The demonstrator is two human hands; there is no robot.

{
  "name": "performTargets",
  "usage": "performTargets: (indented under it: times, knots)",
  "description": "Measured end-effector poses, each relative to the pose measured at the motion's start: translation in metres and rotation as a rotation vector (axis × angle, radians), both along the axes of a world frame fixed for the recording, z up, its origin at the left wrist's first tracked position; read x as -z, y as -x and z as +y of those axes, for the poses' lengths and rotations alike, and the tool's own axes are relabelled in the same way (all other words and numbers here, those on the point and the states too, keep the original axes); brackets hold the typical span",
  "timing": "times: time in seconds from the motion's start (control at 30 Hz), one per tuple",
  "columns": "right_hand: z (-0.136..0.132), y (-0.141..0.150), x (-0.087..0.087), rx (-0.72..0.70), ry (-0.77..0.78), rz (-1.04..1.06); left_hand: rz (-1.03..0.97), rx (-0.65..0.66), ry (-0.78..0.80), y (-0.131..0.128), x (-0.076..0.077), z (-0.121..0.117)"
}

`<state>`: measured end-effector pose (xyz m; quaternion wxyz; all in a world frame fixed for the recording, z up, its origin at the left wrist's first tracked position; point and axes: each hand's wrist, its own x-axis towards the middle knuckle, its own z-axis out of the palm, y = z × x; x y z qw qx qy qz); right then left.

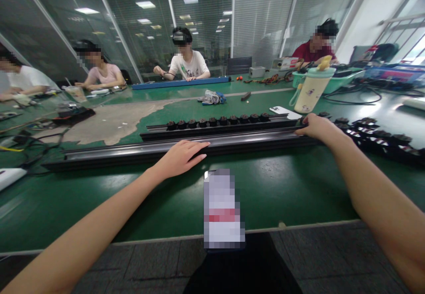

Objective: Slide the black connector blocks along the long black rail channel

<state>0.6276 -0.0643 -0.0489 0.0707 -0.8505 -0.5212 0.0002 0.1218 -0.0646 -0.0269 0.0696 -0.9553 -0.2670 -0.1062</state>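
A long black rail [146, 151] with a shiny channel along its top lies across the green table in front of me. My left hand [182, 156] rests on its near side, fingers stretched out and holding nothing. Toward the rail's right end, my right hand [317, 128] is closed in a pinch; a dark bit shows at its fingertips, too small to name. Behind lies a shorter black rail [152, 133] carrying a row of small black round parts [223, 120]. More such black parts [378, 132] lie in rows at the right, partly behind my right forearm.
A phone [222, 210] lies at the near table edge. Behind the rails are a white phone [285, 112], a cream tumbler [314, 91], a green basket [345, 83] and grey-blue gloves [211, 97]. Cables [36, 152] lie at left. Several people sit across the table, one by a blue bar [181, 83].
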Motion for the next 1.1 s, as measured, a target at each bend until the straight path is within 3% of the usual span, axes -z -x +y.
performTargets:
  times: [1.1]
  knots:
    - [0.0051,-0.0032,0.0003,-0.032,0.062,-0.002,-0.005,-0.004,0.031,0.0000,-0.0018,-0.0017]
